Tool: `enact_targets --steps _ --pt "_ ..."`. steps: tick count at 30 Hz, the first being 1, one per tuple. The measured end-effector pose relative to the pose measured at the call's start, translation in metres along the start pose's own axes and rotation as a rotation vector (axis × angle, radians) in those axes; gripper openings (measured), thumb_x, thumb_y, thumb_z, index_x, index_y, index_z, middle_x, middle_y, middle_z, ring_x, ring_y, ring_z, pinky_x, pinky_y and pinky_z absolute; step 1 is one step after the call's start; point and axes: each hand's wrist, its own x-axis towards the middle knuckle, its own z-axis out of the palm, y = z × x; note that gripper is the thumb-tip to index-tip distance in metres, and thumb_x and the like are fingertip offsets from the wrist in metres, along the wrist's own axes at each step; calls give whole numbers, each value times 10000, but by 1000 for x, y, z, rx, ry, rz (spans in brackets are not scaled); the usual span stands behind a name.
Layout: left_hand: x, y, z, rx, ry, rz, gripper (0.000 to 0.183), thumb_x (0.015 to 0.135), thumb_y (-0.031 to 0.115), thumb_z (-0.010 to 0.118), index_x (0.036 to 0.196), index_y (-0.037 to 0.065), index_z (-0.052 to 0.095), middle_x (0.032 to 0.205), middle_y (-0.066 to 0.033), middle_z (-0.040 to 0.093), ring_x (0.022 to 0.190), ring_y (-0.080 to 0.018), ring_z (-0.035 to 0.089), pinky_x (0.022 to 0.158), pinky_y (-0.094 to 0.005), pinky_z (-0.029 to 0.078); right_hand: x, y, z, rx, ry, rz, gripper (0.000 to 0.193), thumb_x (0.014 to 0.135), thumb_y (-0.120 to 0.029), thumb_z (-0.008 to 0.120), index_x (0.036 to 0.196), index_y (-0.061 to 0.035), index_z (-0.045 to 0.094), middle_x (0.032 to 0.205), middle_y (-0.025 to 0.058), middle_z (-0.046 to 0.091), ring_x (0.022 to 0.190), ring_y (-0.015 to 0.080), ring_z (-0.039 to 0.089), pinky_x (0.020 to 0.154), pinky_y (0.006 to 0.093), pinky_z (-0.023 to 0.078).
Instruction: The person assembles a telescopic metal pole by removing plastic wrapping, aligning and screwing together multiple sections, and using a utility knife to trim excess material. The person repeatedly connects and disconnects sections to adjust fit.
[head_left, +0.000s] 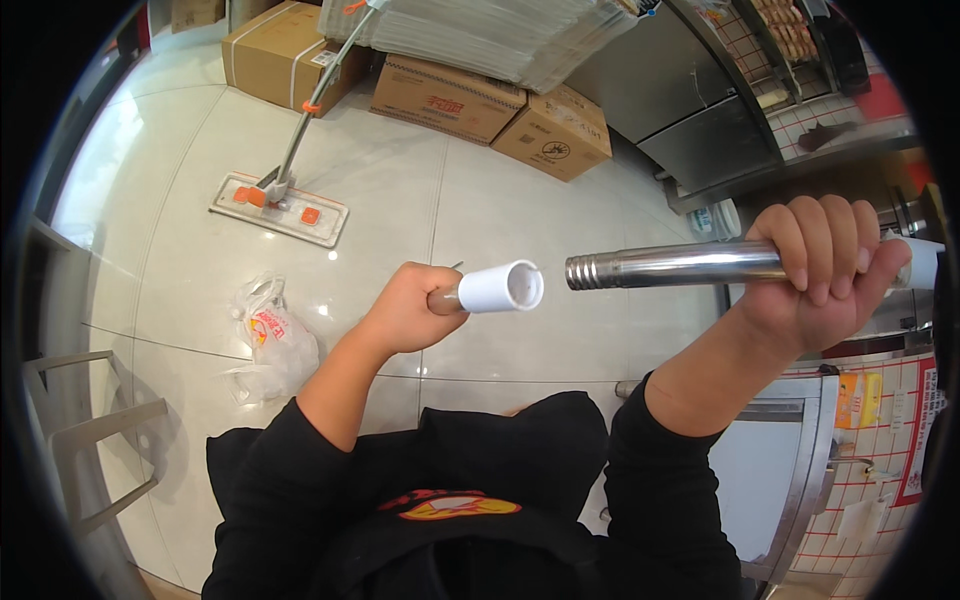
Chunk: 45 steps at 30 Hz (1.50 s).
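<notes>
My left hand (410, 308) is closed around a narrow pole, its fingers wrapped near the end. A white plastic socket (490, 288) caps that pole, and its open round mouth points right. In my right hand (818, 265) is a shiny metal tube (690, 265), gripped close to its white far-right part. Ring-shaped grooves mark the tube's left end (583, 272), which faces the socket. A small gap separates the two pieces. Most of the left pole is hidden behind my hand.
A flat mop (278, 208) stands on the tiled floor at the far left. Nearer lies a white plastic bag (272, 340). Cardboard boxes (445, 100) line the back. A metal-framed chair (110, 430) is at left, and a steel-edged cabinet (760, 480) at right.
</notes>
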Motion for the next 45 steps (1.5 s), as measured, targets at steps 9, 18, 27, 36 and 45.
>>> enact_targets --steps 9,18,27,36,45 --pt "-7 6 1 60 20 302 290 682 30 683 551 53 425 494 -63 399 441 -195 354 424 -292 294 -24 14 -2 35 -156 75 369 955 -421 388 745 -121 435 551 -24 430 462 78 438 492 230 403" --pt "-10 18 5 94 -29 267 306 691 17 682 549 62 414 483 -44 390 442 -196 349 431 -297 302 -59 70 16 -194 -50 246 286 942 -260 480 1073 -6 472 899 130 513 444 32 412 428 186 373" --pt "-13 14 10 -194 -29 16 85 645 20 642 658 45 563 537 -11 477 516 -108 409 489 -254 345 -78 104 29 -22 -108 557 444 773 -99 693 1133 86 509 1128 226 557 637 85 537 519 179 415" --pt "-11 -6 11 -99 9 95 127 598 42 660 632 45 537 529 -32 467 497 -142 404 477 -259 347 -87 118 26 -4 -66 555 467 729 -118 749 1093 88 540 1077 191 591 828 146 609 631 198 475" --pt "-8 18 3 -49 253 -184 238 785 186 684 712 34 516 603 13 483 586 -72 424 530 -247 374 -97 166 -32 -372 403 530 427 926 -399 481 1100 -10 508 750 77 593 466 64 423 444 178 345"
